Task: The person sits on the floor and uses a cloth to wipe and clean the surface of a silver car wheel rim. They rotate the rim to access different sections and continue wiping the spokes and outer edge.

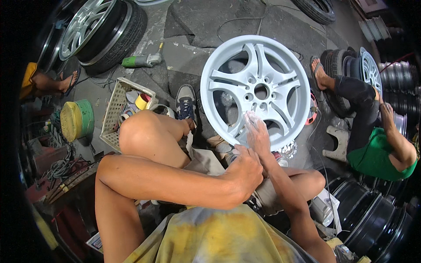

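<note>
Right hand (258, 133) on one grey wheel rim (256, 87)

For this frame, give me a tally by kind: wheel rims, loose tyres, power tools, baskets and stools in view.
Pale grey primed rim under the right hand, left hand beside it: 1
Silver rims, top left: 2
Pale rim by the seated person: 1
Black rims, lower right: 2
Loose tyre: 1
Green power tool: 1
Basket: 1
Stool: 1
Total: 10
</note>
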The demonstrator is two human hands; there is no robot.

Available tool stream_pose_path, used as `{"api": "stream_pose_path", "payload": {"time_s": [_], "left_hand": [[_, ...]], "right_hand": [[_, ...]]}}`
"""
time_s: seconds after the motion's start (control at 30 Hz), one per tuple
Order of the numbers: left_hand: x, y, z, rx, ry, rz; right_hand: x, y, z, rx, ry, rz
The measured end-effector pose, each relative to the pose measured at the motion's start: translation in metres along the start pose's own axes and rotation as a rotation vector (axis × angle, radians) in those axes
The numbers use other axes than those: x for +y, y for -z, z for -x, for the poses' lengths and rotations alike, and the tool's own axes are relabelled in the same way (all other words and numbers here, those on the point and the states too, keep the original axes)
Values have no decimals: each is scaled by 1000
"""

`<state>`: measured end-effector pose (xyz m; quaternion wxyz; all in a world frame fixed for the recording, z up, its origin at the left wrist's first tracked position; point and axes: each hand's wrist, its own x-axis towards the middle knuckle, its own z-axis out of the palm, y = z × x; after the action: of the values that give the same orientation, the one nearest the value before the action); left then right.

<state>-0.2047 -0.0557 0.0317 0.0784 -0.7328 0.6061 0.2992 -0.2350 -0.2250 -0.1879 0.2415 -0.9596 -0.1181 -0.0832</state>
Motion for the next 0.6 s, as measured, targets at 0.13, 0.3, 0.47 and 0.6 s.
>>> {"api": "stream_pose_path", "payload": {"time_s": [0.13,0.3,0.47,0.6], "left_hand": [[7,-3,-2,21,-7,-49],[7,-4,-6,17,-11,-18],[-5,-12,-4,44,93,4],[-39,0,0,122,89,226]], "right_hand": [[-7,-30,-50,103,-79,-11],[-10,-35,-74,78,-104,-37],[1,1,-12,26,-184,-123],[-13,41,-25,58,-440,-433]]}}
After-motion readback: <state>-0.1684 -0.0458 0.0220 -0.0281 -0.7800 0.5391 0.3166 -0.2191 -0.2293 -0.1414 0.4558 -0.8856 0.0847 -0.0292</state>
